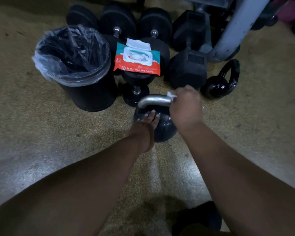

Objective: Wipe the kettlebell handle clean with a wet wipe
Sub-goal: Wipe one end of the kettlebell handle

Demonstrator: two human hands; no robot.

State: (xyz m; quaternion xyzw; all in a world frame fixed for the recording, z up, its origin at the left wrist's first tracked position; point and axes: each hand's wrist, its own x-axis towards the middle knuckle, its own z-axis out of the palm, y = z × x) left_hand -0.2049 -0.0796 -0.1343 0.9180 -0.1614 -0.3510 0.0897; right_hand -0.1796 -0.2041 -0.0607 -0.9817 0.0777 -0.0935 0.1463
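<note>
A black kettlebell (163, 128) with a silver handle (154, 100) stands on the speckled floor in the middle of the view. My right hand (186, 106) is wrapped around the handle's right end with a white wet wipe (171, 95) in its grip; only a corner of the wipe shows. My left hand (146, 128) rests flat on the kettlebell's body below the handle, fingers spread against it. A red and teal wet wipe pack (137, 59) lies with its lid up on the dumbbells behind.
A black bin with a clear plastic liner (75, 65) stands at the left. Several black dumbbells (187, 65) lie behind the kettlebell. A smaller black kettlebell (221, 82) lies on its side at the right. A grey rack leg (235, 28) rises at the back right.
</note>
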